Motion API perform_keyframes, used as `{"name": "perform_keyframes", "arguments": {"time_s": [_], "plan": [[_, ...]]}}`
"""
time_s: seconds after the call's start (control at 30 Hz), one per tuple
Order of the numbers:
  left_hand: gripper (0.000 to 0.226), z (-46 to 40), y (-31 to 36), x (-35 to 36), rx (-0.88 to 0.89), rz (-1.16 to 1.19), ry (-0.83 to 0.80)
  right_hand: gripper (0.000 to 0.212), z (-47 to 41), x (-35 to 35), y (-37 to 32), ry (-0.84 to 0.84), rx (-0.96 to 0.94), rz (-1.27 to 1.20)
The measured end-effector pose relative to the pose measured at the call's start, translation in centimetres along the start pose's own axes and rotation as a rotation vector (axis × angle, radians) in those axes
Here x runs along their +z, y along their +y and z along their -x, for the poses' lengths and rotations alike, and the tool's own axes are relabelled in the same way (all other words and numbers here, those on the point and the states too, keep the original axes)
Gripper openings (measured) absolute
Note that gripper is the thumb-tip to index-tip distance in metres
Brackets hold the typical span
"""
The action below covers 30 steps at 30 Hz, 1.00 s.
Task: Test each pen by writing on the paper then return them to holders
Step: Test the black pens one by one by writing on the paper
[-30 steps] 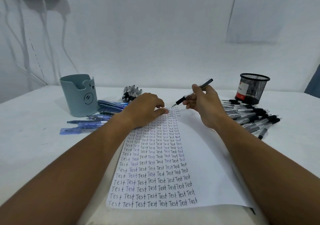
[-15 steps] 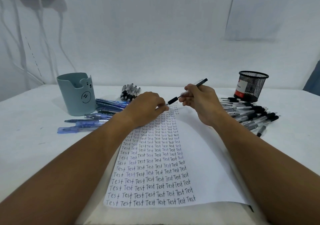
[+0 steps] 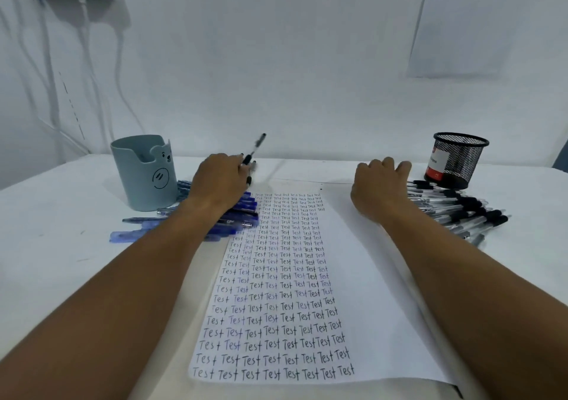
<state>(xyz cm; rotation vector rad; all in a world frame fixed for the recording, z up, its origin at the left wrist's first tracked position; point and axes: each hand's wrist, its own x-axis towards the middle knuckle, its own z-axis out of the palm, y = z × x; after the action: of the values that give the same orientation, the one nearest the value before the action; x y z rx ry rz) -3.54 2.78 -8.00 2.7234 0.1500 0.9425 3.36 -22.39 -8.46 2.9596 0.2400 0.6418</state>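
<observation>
My left hand [image 3: 219,181] grips a black pen [image 3: 257,146] that points up and away, over a small heap of black pens [image 3: 249,180] behind the paper. My right hand [image 3: 378,188] rests at the left end of a big pile of black pens [image 3: 464,210]; its fingers curl down out of sight. The paper [image 3: 373,279] lies in the middle, its left half filled with rows of "Test". A grey-blue bear holder [image 3: 143,173] stands at the left. At the right stands a black mesh holder [image 3: 456,159].
Blue pens [image 3: 242,207] lie spread between the bear holder and the paper, partly under my left forearm. White cables [image 3: 83,70] hang down the wall at the far left. A sheet of paper [image 3: 479,24] is stuck on the wall at the upper right.
The black pen went from my right hand to my left, which carried it back and left. My right hand swung right onto the black pen pile.
</observation>
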Motion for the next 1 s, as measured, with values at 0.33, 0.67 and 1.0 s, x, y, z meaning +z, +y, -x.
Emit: {"name": "perform_keyframes", "arguments": {"time_s": [0.33, 0.67, 1.0], "plan": [[0.033, -1.0, -2.1, 0.7, -0.064, -0.124, 0.014, 0.028, -0.9, 0.7, 0.4, -0.123, -0.013, 0.185], [0.027, -1.2, -2.1, 1.3, -0.085, -0.244, -0.023, 0.016, -0.6, 0.5, 0.1, 0.009, -0.065, 0.126], [0.031, -0.9, -1.5, 1.3, -0.074, -0.244, -0.046, 0.044, -0.7, -0.1, -2.1, -0.081, -0.338, -0.222]]}}
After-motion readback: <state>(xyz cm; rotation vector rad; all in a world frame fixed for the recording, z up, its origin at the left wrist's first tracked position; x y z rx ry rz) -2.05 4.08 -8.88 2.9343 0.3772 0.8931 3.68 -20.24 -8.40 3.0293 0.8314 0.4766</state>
